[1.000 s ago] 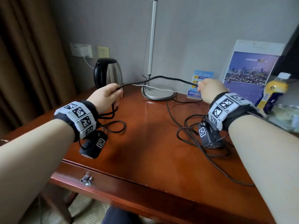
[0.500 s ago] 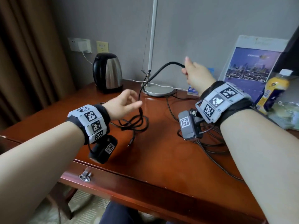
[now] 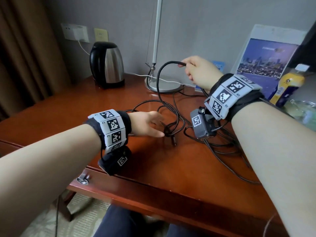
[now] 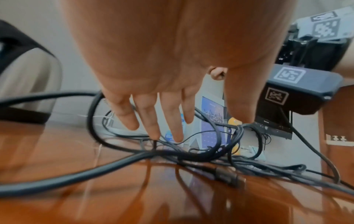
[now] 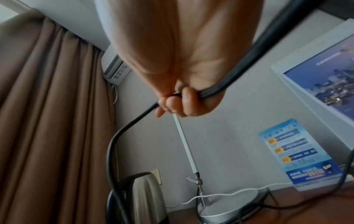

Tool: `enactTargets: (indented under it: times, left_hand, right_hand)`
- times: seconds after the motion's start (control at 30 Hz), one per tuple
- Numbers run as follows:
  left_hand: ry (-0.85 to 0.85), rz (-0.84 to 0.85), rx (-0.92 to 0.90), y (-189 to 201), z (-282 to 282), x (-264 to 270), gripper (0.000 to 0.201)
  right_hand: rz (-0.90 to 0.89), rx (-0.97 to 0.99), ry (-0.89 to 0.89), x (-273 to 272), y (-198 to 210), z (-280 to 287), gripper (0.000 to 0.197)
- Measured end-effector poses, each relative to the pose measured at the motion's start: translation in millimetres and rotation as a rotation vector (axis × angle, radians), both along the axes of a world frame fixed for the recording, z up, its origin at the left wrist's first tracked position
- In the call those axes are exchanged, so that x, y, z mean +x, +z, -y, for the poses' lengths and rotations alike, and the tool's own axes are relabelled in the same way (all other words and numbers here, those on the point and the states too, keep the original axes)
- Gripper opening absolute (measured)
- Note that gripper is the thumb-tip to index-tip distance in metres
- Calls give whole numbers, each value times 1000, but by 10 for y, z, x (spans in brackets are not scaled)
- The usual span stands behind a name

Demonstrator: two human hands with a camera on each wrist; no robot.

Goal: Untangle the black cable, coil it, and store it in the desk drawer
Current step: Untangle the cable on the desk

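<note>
While I watched the head view, the wooden desk (image 3: 71, 117) filled the middle of the frame, its closed drawer (image 3: 130, 190) along the lower edge with a metal handle (image 3: 83, 179) at lower left. Brown curtains (image 3: 22, 57) hung at the far left. At upper right a framed city picture (image 3: 266, 59) leaned on the wall, and a yellow bottle (image 3: 289, 84) stood just beside it at the right edge. The steel kettle (image 3: 107, 64) stood at upper centre-left on the desk, and the desk lamp (image 3: 162, 82) had its round base right of the kettle, with a thin white wire (image 3: 171, 80) lying across that base.

The black cable (image 3: 171, 106) lay in loose tangled loops on the desk in the centre and centre-right of the frame. One strand rose from the loops in an arch toward upper centre. One free plug end (image 3: 174, 141) rested on the wood just below the tangle.

I saw the right hand (image 3: 200, 72) raised above the desk in the upper centre, its fingers (image 5: 188, 103) curled tightly around the risen strand of the cable. The left hand (image 3: 147, 124) was low over the desk at centre, with its fingers (image 4: 151, 121) straight and a little spread, holding nothing. Their tips were right at the tangle; I could not tell if they touched it.
</note>
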State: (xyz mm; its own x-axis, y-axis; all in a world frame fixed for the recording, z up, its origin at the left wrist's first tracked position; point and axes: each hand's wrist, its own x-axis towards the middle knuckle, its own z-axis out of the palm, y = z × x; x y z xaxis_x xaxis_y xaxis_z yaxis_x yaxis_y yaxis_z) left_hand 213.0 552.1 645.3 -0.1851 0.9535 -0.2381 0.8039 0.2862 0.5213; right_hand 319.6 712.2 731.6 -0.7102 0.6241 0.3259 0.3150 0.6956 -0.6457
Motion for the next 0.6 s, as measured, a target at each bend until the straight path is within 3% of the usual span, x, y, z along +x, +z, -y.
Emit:
enactTargets:
  times: [0.2, 0.3, 0.4, 0.5, 0.6]
  left_hand:
    - [0, 84, -50, 78, -238, 203, 76]
    - [5, 107, -122, 15, -246, 297, 78]
    - [-58, -116, -114, 49, -161, 286, 57]
    - [5, -327, 122, 197, -60, 125, 42]
    - [199, -227, 513, 419, 20, -62, 30]
  right_hand:
    - [-58, 19, 168, 63, 36, 35, 29]
    - [-110, 35, 162, 48, 50, 9, 29]
    - [-96, 81, 94, 127, 38, -71, 35]
    - [150, 267, -40, 245, -58, -138, 34]
    - [377, 408, -134, 293, -195, -60, 42]
